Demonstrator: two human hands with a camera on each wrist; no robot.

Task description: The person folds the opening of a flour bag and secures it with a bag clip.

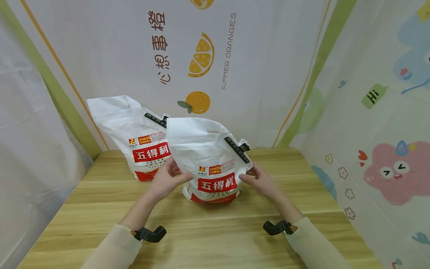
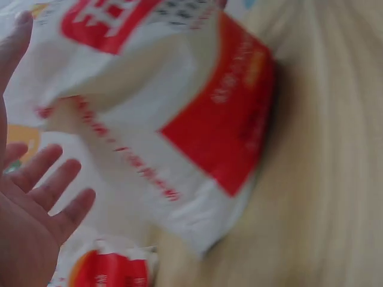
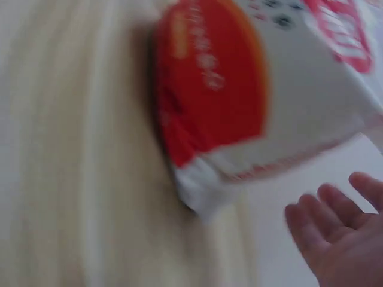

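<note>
A white flour bag (image 1: 198,158) with red labels and a folded top stands upright on the wooden table, facing me. At its left side is my left hand (image 1: 167,182), thumb toward the bag's front. My right hand (image 1: 261,182) is at the opposite side, its thumb also toward the front. Both wrist views show relaxed, spread fingers on the left hand (image 2: 33,218) and right hand (image 3: 344,242), beside the bag's lower sides. A second, matching flour bag (image 1: 121,129) stands behind and to the left, partly hidden by the front one.
The wooden table (image 1: 215,239) carries both bags. Behind it hangs a white curtain (image 1: 268,74) printed with oranges, and a cartoon-patterned curtain (image 1: 352,142) borders the right side. Plain white cloth (image 1: 30,149) hangs at the left. Each wrist wears a black camera mount (image 1: 151,234).
</note>
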